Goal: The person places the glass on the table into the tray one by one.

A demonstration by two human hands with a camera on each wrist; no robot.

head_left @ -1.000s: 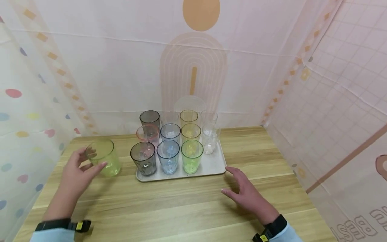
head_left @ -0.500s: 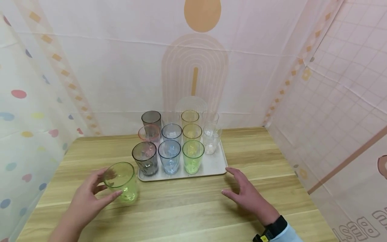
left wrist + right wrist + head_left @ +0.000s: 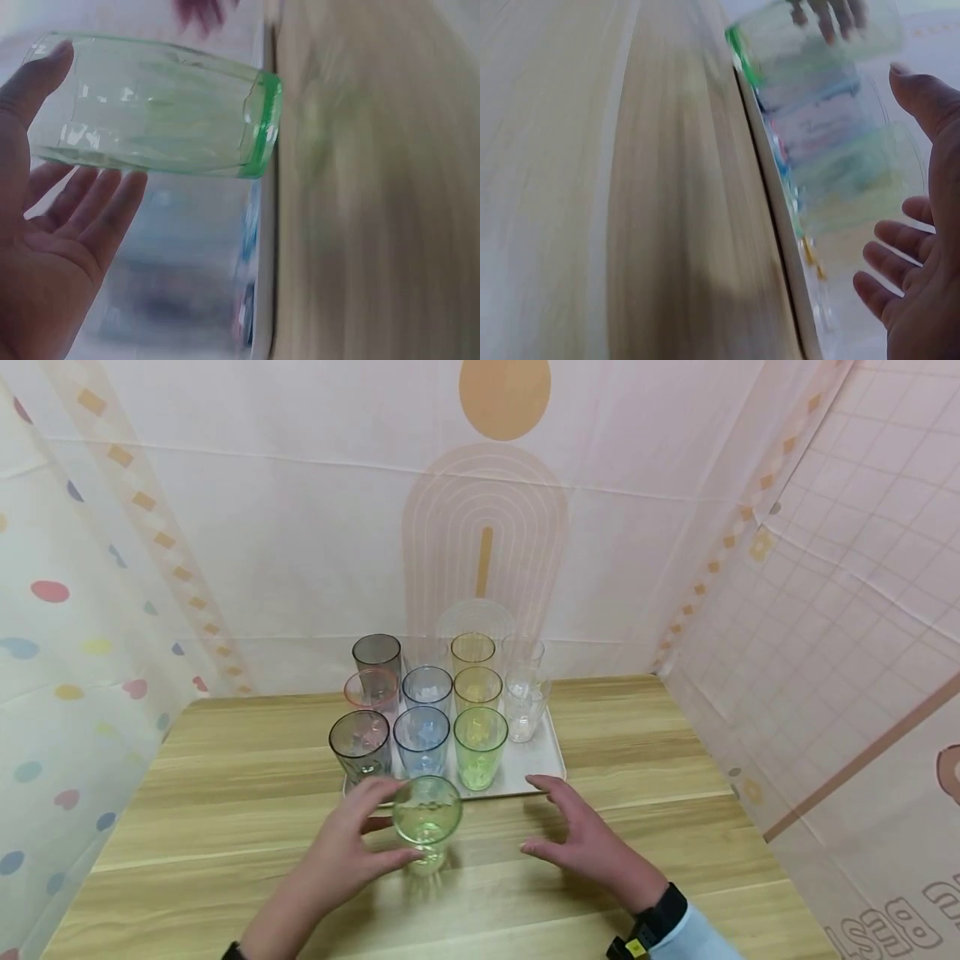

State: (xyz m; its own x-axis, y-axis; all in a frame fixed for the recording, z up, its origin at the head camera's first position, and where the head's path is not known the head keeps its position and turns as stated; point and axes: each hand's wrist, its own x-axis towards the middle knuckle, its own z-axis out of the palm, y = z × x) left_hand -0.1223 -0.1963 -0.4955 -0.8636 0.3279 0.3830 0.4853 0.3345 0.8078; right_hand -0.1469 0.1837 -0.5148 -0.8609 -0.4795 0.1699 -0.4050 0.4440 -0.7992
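My left hand (image 3: 348,843) grips a green see-through drinking glass (image 3: 427,814) between thumb and fingers, upright and in front of the tray. In the left wrist view this glass (image 3: 165,112) hangs above the wooden table. Nothing is in my right hand (image 3: 588,843), whose fingers are spread near the tray's front right corner. On the white tray (image 3: 525,774) stand several glasses in rows. The front row has a grey glass (image 3: 362,743), a blue glass (image 3: 422,739) and another green glass (image 3: 480,752).
Behind the front row are a pink-rimmed glass (image 3: 372,693), yellow glasses (image 3: 477,689) and clear glasses (image 3: 527,706). The wooden table (image 3: 637,760) meets a patterned cloth wall (image 3: 315,543) at the back and both sides.
My left hand has carried the green glass from the table's left side rightward to the front of the tray. My right hand has shifted slightly left.
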